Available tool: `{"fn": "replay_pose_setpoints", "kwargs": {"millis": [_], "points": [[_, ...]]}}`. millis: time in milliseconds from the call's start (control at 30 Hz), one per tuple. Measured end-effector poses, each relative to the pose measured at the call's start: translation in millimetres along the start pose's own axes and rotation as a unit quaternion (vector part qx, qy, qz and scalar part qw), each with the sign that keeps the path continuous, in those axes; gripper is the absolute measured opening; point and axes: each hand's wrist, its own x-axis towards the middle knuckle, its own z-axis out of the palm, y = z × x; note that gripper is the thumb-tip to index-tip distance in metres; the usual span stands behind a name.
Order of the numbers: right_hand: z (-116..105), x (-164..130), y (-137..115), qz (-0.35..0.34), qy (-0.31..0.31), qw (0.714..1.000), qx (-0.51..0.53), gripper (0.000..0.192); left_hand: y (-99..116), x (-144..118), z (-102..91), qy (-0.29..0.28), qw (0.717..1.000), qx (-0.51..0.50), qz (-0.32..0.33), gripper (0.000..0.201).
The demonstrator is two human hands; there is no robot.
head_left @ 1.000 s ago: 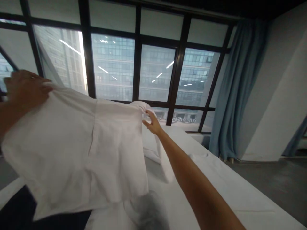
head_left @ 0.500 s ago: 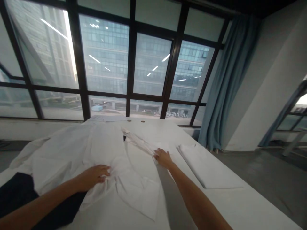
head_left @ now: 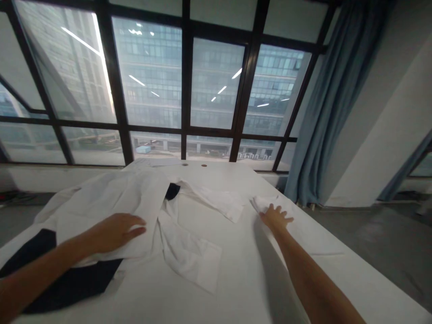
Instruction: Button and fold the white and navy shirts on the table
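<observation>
A white shirt (head_left: 189, 211) lies spread on a white table (head_left: 236, 288), its front partly open and one panel reaching toward me. My left hand (head_left: 116, 230) rests flat on the shirt's left side, fingers extended. My right hand (head_left: 275, 217) lies with fingers apart on a folded white cloth (head_left: 303, 234) at the table's right side, apart from the shirt. A dark garment (head_left: 67, 283) shows under the shirt at the near left.
Large dark-framed windows (head_left: 182, 90) stand behind the table. A blue curtain (head_left: 320, 112) hangs at the right, next to a white wall. Grey floor (head_left: 381, 243) runs along the table's right edge. Two small round holes (head_left: 194, 165) sit at the table's far end.
The shirt, held up in the air a second ago, now lies on the table. My right hand let go of it and moved right onto the folded cloth; my left hand flattened on it.
</observation>
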Motion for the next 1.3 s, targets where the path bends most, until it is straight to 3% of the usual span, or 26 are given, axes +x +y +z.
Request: {"fn": "replay_pose_setpoints", "kwargs": {"millis": [67, 133, 200, 300, 433, 567, 667, 767, 833, 867, 933, 967, 1033, 1100, 1167, 1233, 1300], "points": [[0, 3, 20, 0.049, -0.042, 0.998, 0.019, 0.076, 39, 14, 30.2, -0.064, 0.996, -0.002, 0.059, 0.057], [0, 2, 31, 0.054, -0.083, 0.995, 0.027, 0.078, 65, 29, 60.5, -0.108, 0.993, 0.011, 0.047, 0.074], [1, -1, 37, 0.032, -0.106, 0.994, 0.019, 0.073, 73, 46, 85.8, -0.125, 0.991, 0.027, -0.027, 0.08], [4, -3, 42, -0.006, -0.075, 0.997, 0.0, 0.063, 60, 76, 109.3, -0.113, 0.987, 0.028, -0.11, 0.076], [8, -1, 46, -0.03, 0.016, 0.999, 0.014, 0.052, 40, 110, 121.5, -0.063, 0.994, 0.021, -0.087, 0.072], [-3, -3, 38, 0.039, 0.003, 0.988, 0.148, 0.054, 33, 126, 124.1, -0.047, 0.996, 0.018, -0.079, 0.07], [-20, -22, 19, 0.065, 0.014, 0.947, 0.314, 0.055, 36, 128, 120.4, -0.053, 0.994, 0.001, -0.097, 0.074], [-35, -65, -10, -0.028, 0.069, 0.881, 0.468, 0.048, 59, 126, 115.6, -0.008, 0.991, -0.088, -0.1, 0.071], [-39, -106, -32, -0.129, 0.074, 0.834, 0.531, 0.044, 86, 120, 115.1, -0.005, 0.962, -0.259, -0.085, 0.066], [-40, -127, -43, -0.19, 0.051, 0.815, 0.545, 0.041, 101, 115, 115.9, -0.026, 0.926, -0.367, -0.088, 0.066], [-38, -166, -62, -0.332, -0.034, 0.777, 0.534, 0.035, 129, 104, 118.5, -0.05, 0.825, -0.551, -0.116, 0.069], [-37, -182, -70, -0.393, -0.068, 0.762, 0.511, 0.031, 140, 99, 119.5, -0.032, 0.785, -0.605, -0.129, 0.068], [-37, -203, -83, -0.461, -0.093, 0.751, 0.464, 0.025, 152, 89, 118.1, 0.044, 0.751, -0.645, -0.138, 0.063], [-42, -206, -90, -0.446, -0.061, 0.77, 0.452, 0.022, 152, 85, 109.0, 0.104, 0.744, -0.647, -0.131, 0.057], [-53, -198, -88, -0.376, 0.003, 0.786, 0.491, 0.021, 140, 89, 90.4, 0.126, 0.73, -0.657, -0.138, 0.054], [-66, -191, -74, -0.284, 0.085, 0.775, 0.558, 0.022, 121, 98, 64.8, 0.155, 0.711, -0.666, -0.163, 0.049], [-76, -196, -50, -0.236, 0.139, 0.751, 0.601, 0.026, 98, 109, 38.3, 0.19, 0.703, -0.657, -0.193, 0.04]]}}
